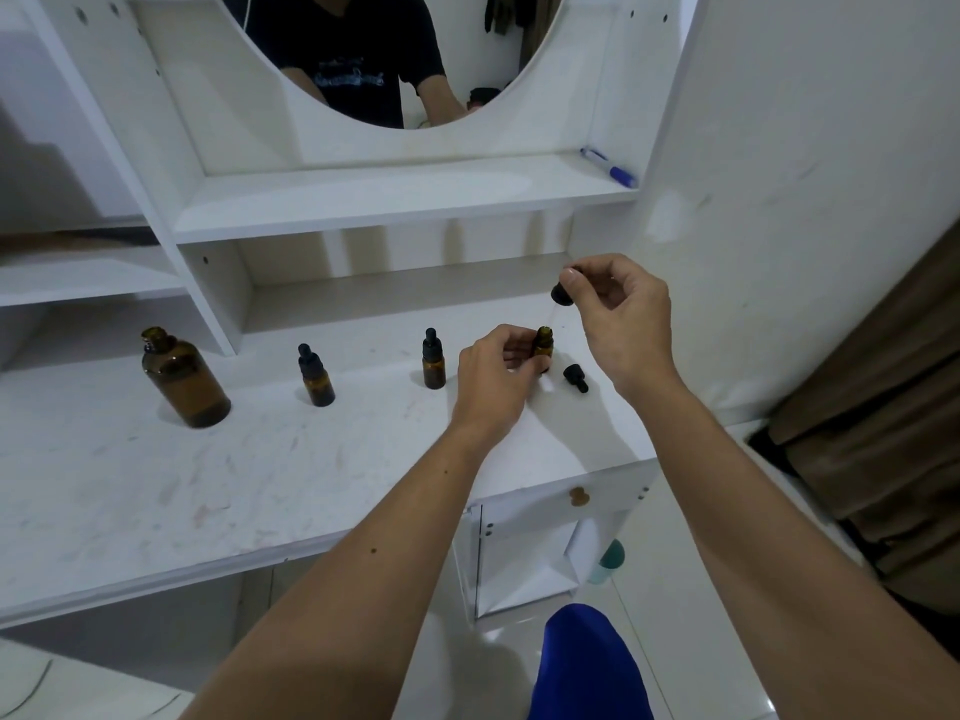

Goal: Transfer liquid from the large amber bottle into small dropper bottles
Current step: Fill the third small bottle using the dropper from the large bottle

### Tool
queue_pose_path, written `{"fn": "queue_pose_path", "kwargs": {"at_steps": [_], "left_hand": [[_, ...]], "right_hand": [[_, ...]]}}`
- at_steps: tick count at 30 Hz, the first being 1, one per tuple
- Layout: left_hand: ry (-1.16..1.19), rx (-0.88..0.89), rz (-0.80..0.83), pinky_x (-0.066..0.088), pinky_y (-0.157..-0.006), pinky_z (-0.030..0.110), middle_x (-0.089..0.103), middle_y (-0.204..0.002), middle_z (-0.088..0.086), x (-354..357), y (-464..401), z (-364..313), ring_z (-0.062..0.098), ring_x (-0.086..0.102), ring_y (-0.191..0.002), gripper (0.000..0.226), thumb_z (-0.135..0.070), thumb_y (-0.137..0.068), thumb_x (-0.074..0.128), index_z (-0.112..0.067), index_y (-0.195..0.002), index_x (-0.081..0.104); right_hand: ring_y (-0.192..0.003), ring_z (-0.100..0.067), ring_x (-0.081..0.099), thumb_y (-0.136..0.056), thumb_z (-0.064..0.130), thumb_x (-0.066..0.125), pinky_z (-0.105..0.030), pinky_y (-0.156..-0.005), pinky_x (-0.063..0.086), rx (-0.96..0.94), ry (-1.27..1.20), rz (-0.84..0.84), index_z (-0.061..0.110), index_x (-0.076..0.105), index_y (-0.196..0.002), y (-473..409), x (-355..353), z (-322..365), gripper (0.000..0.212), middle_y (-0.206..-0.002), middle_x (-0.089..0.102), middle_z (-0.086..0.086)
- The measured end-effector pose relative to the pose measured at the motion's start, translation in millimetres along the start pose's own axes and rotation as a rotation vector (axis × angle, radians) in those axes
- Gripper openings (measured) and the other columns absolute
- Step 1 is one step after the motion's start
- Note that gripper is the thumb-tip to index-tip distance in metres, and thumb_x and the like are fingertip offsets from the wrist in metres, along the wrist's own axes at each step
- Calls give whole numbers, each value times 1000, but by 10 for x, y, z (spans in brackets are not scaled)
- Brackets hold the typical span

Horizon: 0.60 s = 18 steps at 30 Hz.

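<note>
The left hand (pixel 498 374) holds a small open dropper bottle (pixel 543 345) standing on the white table (pixel 156 485). The right hand (pixel 618 314) pinches a black dropper (pixel 561 295) just above that bottle, its thin glass tube pointing down at the bottle's mouth. A loose black dropper cap (pixel 575 377) lies on the table just beside the bottle. Two closed dropper bottles (pixel 316 375) (pixel 432 360) stand to the left. The large amber bottle (pixel 182 379) stands open, far left.
</note>
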<state>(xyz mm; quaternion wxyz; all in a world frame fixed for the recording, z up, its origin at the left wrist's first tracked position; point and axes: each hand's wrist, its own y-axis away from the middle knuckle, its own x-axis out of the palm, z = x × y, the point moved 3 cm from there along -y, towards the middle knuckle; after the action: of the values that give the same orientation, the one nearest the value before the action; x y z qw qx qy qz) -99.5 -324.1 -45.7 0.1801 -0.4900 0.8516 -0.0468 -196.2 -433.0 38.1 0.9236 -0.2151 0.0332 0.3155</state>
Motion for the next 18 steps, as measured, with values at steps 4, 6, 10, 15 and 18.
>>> {"fn": "queue_pose_path", "kwargs": {"at_steps": [4, 6, 10, 15, 18], "left_hand": [[-2, 3, -2, 58, -88, 17, 78, -101, -9, 5, 2, 5, 2, 72, -93, 26, -11, -87, 82, -14, -112, 75], [-9, 7, -1, 58, -89, 18, 78, -101, -8, 5, 2, 5, 2, 72, -93, 26, -11, -88, 82, -14, -112, 75], [-5, 9, 1, 59, -89, 18, 78, -101, -8, 10, -3, 17, 1, 72, -92, 25, -10, -88, 81, -13, -113, 74], [-11, 18, 5, 57, -87, 15, 77, -99, -11, 20, -4, 37, -1, 71, -91, 24, -10, -89, 80, -14, -111, 73], [-16, 14, 7, 58, -89, 19, 76, -100, -11, 25, -8, 38, 0, 71, -92, 23, -10, -89, 80, -15, -110, 72]], "right_hand": [[-84, -12, 79, -97, 15, 74, -25, -90, 59, 7, 4, -3, 13, 77, -98, -6, 13, -20, 3, -84, 81, 1], [-83, -14, 79, -96, 13, 75, -26, -89, 59, 1, 11, -22, 14, 77, -93, 0, 27, -32, 4, -82, 81, 1], [-83, -11, 78, -99, 13, 70, -23, -88, 58, -13, 9, -43, 19, 76, -94, 12, 44, -28, 9, -83, 80, 2], [-84, -13, 78, -98, 13, 72, -31, -93, 61, -12, 39, -47, 21, 77, -92, 23, 21, -28, 11, -82, 81, 3], [-85, -13, 78, -97, 13, 73, -32, -94, 61, -9, 43, -48, 21, 78, -92, 33, 22, -10, 11, -82, 81, 4]]}}
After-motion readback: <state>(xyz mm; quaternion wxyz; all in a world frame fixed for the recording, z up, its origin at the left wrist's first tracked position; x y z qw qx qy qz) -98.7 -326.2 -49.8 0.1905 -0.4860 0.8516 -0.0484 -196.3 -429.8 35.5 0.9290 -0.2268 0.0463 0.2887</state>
